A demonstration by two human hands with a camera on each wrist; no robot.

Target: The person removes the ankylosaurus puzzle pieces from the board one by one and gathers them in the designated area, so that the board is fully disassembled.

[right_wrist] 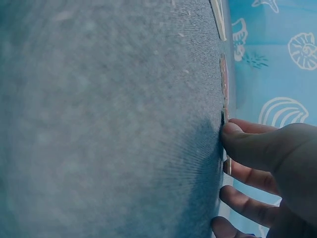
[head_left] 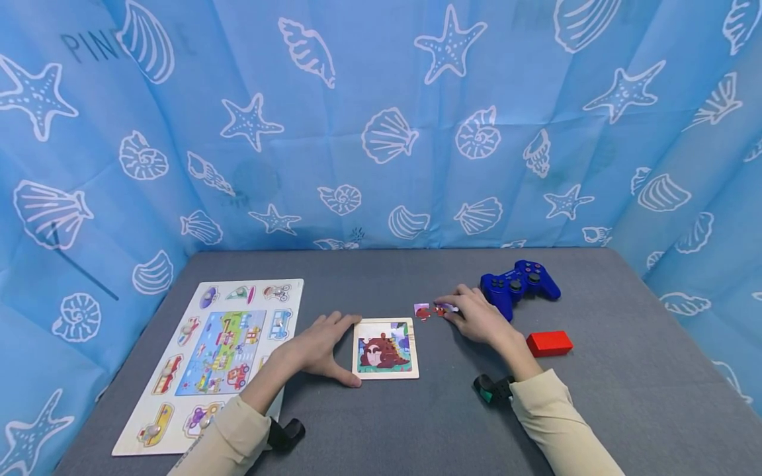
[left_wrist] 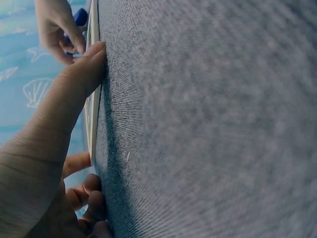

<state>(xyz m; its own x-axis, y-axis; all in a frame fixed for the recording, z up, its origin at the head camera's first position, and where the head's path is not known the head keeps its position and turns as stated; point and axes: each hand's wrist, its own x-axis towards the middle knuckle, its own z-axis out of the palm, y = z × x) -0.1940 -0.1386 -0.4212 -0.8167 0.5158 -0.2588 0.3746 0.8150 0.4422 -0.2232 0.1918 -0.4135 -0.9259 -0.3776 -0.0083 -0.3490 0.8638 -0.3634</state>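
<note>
A small square wooden jigsaw puzzle [head_left: 385, 377] with a red-brown dinosaur picture lies partly filled on the table. Along its left side my left hand [head_left: 324, 347] holds it, index fingertip at the upper corner and thumb [left_wrist: 89, 69] at the lower one. To the upper right of the puzzle, my right hand [head_left: 476, 316] pinches a jigsaw piece [head_left: 446, 308] low at the tabletop; thumb and fingers partly cover it. Just left of those fingertips lies another loose piece [head_left: 422, 311], purple and red.
A large wooden peg puzzle board [head_left: 196, 297] with vehicle pictures lies on the left, partly beneath my left forearm. Beyond my right hand is a blue game controller [head_left: 516, 285]; a red block [head_left: 550, 343] sits beside my right wrist. A blue shell-patterned curtain [head_left: 381, 172] closes off the back.
</note>
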